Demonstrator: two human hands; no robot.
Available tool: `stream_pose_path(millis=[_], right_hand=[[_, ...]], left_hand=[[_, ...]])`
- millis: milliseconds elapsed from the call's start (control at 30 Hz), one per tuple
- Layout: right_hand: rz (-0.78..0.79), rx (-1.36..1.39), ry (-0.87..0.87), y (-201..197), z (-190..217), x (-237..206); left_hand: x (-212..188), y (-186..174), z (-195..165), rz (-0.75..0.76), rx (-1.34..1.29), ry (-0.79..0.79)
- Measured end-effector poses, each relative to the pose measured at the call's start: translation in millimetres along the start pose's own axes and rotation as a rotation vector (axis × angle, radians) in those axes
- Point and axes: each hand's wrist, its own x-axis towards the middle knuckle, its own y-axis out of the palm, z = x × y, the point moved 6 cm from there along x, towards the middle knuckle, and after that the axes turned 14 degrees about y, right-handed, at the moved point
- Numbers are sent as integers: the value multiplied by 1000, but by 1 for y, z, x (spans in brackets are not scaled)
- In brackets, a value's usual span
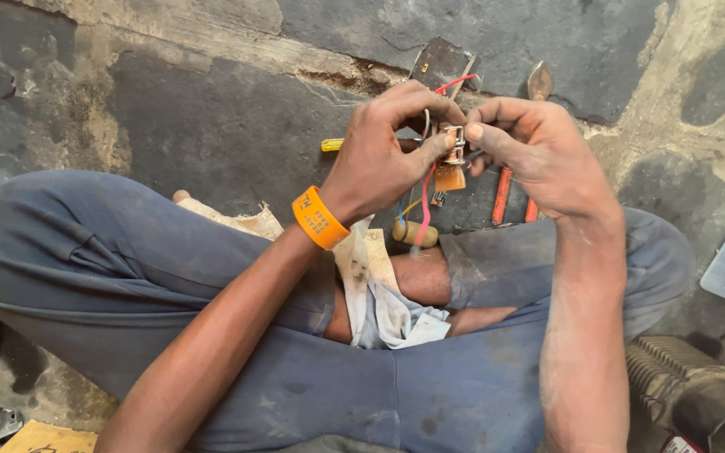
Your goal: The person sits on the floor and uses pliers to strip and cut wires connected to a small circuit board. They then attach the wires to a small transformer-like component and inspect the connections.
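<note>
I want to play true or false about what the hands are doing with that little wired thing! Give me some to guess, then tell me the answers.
1. Both hands, the left hand and the right hand, pinch the small metal part with an orange-brown block and red wires. True.
2. The orange wristband sits on the right wrist. False: it is on the left wrist.
3. The red-handled pliers lie on the dark stone floor beyond the hands. True.
4. The person wears gloves. False: both hands are bare.
5. A dirty white cloth lies across the lap. True.
</note>
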Motion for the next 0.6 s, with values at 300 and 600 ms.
stream_pose_path(millis=[300,600], right_hand=[[41,28,-58,4,7,-4],[-3,58,-83,-1,7,-8]], left_hand=[[-2,1,-6,0,-8,61],[0,0,-5,16,-101,-32]])
